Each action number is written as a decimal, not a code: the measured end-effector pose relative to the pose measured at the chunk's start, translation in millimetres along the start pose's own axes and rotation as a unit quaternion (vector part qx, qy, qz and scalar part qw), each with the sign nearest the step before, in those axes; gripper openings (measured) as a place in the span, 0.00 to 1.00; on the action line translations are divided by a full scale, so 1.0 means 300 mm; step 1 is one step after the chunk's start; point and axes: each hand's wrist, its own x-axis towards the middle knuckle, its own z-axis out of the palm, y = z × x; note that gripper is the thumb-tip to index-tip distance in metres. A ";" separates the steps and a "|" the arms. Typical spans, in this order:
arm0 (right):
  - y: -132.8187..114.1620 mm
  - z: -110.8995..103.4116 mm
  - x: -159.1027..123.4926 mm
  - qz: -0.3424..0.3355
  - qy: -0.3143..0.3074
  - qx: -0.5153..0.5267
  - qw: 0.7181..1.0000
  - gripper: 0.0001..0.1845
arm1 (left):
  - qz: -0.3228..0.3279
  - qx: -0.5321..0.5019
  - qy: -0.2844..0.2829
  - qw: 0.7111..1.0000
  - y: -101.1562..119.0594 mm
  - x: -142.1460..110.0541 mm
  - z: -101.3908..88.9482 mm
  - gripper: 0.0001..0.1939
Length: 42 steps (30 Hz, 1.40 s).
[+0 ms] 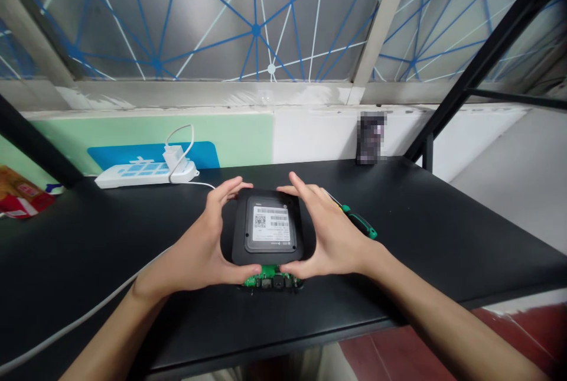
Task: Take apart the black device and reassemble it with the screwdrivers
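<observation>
Both hands hold a black square plastic cover (241,245) with rounded corners, its white printed label facing up. My left hand (201,245) grips the left side, thumb at the near edge and fingers at the far edge. On the opposite side my right hand (328,233) grips it the same way. Just below the cover, a green circuit board (270,277) with a row of ports along its near edge shows in part; the cover hides the rest. A green-handled screwdriver (361,221) lies on the table beyond my right wrist.
A white power strip (133,175) with a plugged-in charger (175,158) stands at the back left. Its white cable (88,313) crosses the black table (443,233). A red and orange packet (22,192) sits far left. A pixelated dark object (371,139) leans against the wall.
</observation>
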 end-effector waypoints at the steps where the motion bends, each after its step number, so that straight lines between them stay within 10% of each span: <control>1: -0.002 -0.006 -0.002 -0.001 0.001 -0.012 1.000 0.74 | 0.001 0.005 -0.005 1.000 -0.004 0.003 -0.001 0.61; 20: -0.047 -0.012 -0.021 0.104 -0.186 0.019 0.977 0.71 | -0.124 0.098 -0.190 0.969 0.040 -0.011 -0.004 0.51; 42: -0.045 0.013 -0.020 0.111 -0.207 0.018 0.972 0.71 | -0.166 0.093 -0.201 0.961 0.008 -0.023 0.007 0.64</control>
